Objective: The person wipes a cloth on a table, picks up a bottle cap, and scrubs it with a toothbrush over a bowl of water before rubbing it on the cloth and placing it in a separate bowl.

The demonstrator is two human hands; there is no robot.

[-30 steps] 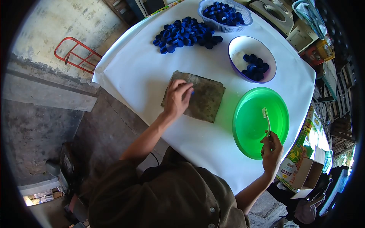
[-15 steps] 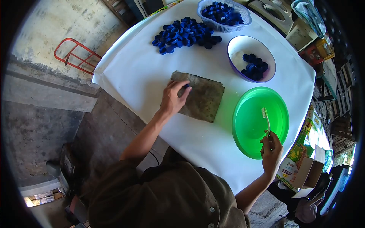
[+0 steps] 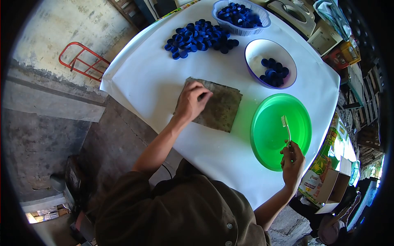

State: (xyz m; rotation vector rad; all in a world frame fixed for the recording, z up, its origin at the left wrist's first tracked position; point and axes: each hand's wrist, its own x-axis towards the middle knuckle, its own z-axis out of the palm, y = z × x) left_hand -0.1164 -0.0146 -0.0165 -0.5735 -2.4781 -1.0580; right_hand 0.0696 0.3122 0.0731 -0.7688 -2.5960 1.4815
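Note:
My left hand is closed over a brown, worn cloth, its fingertips pinched together. A small blue bottle cap sits in that pinch, mostly hidden by the fingers. My right hand grips a toothbrush by its handle, bristle end up, over the near side of a green basin. Beyond the basin stands a white bowl with a purple outside, holding several dark blue caps and some whitish stuff.
A heap of blue caps lies at the far side of the white-covered table. Behind it, a pale plastic basket is filled with more caps. A red metal frame leans at the left wall; an open cardboard box is at the right.
My left hand has shifted slightly right over the cloth and turned, so the cap shows less between the fingers. My right hand and the toothbrush have barely moved.

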